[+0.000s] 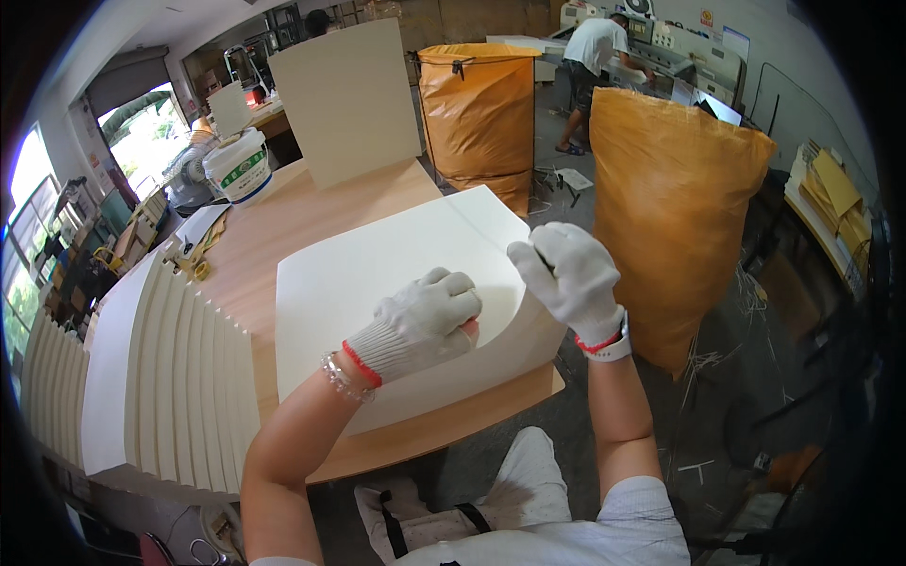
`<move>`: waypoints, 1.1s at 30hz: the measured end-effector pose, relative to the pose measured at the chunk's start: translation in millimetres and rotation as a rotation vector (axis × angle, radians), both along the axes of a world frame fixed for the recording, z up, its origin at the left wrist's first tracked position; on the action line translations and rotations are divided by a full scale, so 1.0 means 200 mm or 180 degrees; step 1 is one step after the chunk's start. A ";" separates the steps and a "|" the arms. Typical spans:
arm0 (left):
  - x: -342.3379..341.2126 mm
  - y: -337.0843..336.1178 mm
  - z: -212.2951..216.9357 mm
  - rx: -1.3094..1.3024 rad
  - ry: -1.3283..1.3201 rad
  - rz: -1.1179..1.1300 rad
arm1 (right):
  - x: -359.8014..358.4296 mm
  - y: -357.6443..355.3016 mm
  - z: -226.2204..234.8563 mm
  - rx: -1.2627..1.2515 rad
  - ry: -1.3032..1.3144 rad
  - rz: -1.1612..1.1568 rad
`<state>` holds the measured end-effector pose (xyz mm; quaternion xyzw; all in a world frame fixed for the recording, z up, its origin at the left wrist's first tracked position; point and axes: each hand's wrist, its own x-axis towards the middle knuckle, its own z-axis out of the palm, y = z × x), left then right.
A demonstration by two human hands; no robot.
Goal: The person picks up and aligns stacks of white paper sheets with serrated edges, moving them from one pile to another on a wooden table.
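Note:
A large white sheet [377, 250] of paper or thin board lies on the wooden table in front of me, its right side curving upward. My right hand [571, 278], in a white knit glove, is closed at the raised right corner and grips the sheet's edge. Over the middle of the sheet rests my left hand [425, 311], gloved too, with its fingers curled in. A bare pinkish fingertip shows at its right side. Whatever these fingers may hold is hidden beneath them.
Stepped stacks of white board [179, 377] stand at the left. Beyond are a white bucket [238, 165], a tape roll [201, 271] and an upright cream board [349, 104]. Orange sacks [675, 208] stand to the right; a person [595, 66] bends at a machine behind.

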<state>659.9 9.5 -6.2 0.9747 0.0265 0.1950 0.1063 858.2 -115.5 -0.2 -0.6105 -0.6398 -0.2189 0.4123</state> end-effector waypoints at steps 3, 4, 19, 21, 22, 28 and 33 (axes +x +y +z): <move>0.00 0.01 0.00 -0.0324 -0.0131 -0.0210 | -0.02 0.03 0.00 0.0152 0.0218 0.0153; -0.01 0.01 0.00 -0.0413 -0.0177 -0.0283 | -0.04 0.05 -0.02 0.0260 0.0229 0.0146; -0.03 0.02 0.06 -0.1602 0.0170 -0.0003 | 0.05 0.06 -0.20 0.1091 -0.0672 -0.0482; -0.03 -0.02 0.02 -0.2290 -0.0234 0.0116 | 0.05 0.04 -0.18 0.0779 0.0062 -0.0069; -0.04 -0.03 0.00 -0.2631 -0.0439 0.0177 | 0.05 0.03 -0.17 0.0619 0.0428 0.0138; -0.05 0.02 0.08 -0.1544 0.0366 -0.0285 | 0.03 0.05 -0.17 0.1266 -0.0412 -0.0199; -0.04 -0.01 0.06 -0.1340 -0.0075 -0.0155 | 0.02 0.07 -0.17 0.1476 -0.0755 -0.0409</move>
